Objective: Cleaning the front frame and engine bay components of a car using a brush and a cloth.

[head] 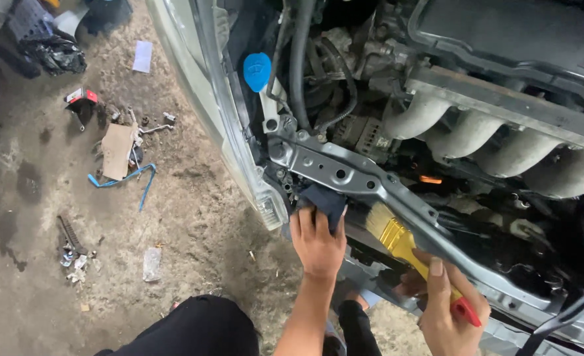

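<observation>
My left hand (317, 240) presses a dark blue cloth (325, 200) against the car's front, just under the grey metal crossbar (345, 173) and beside the headlight corner (269, 207). My right hand (447, 313) grips a paintbrush (397, 238) with a red handle, a gold ferrule and pale bristles. The bristles point up and left, touching the underside of the crossbar right next to the cloth. Both hands work at the open engine bay's front edge.
The open engine bay shows a blue filler cap (257, 71), black hoses (300, 59) and a pale intake manifold (503, 148). On the dirty concrete floor to the left lie a cardboard piece (116, 150), a blue strap (126, 179), small tools and scraps. My dark trouser knee (200, 326) is below.
</observation>
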